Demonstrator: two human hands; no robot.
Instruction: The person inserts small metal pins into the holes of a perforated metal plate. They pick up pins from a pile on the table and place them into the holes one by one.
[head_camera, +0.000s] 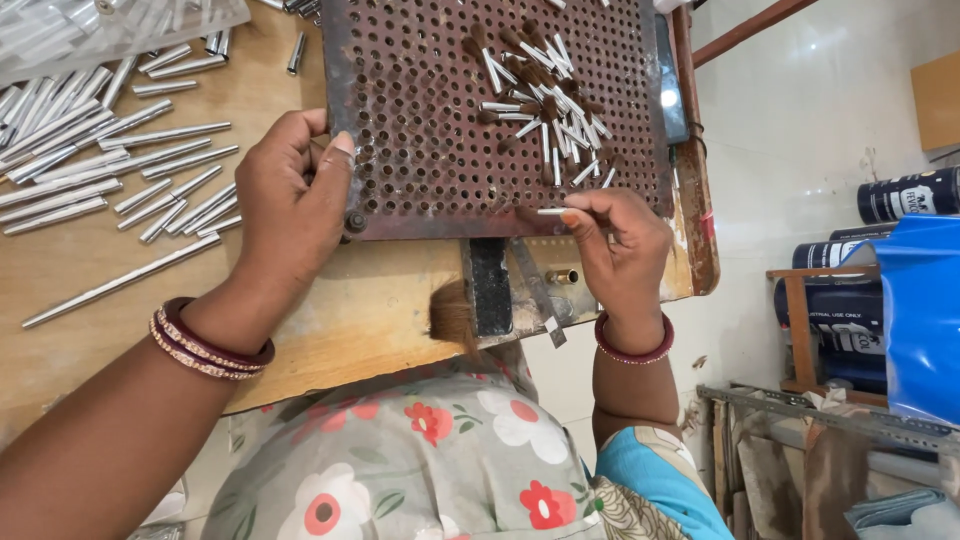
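A rusty perforated metal plate (420, 120) lies on a wooden table (350, 310). My left hand (285, 215) rests on the plate's near left corner, fingers curled over its edge. My right hand (620, 250) pinches a small silver ferrule (552, 211) between thumb and fingers at the plate's near right edge. A heap of small brush tips (545, 90), silver tubes with brown bristles, lies on the plate's far right part. Both wrists wear bangles.
Many long silver metal tubes (110, 170) lie spread over the table's left side. A brown bristle tuft (453, 315) and a black block (490, 285) sit at the table's near edge. Dark cans (905, 195) stand on a wooden rack at right.
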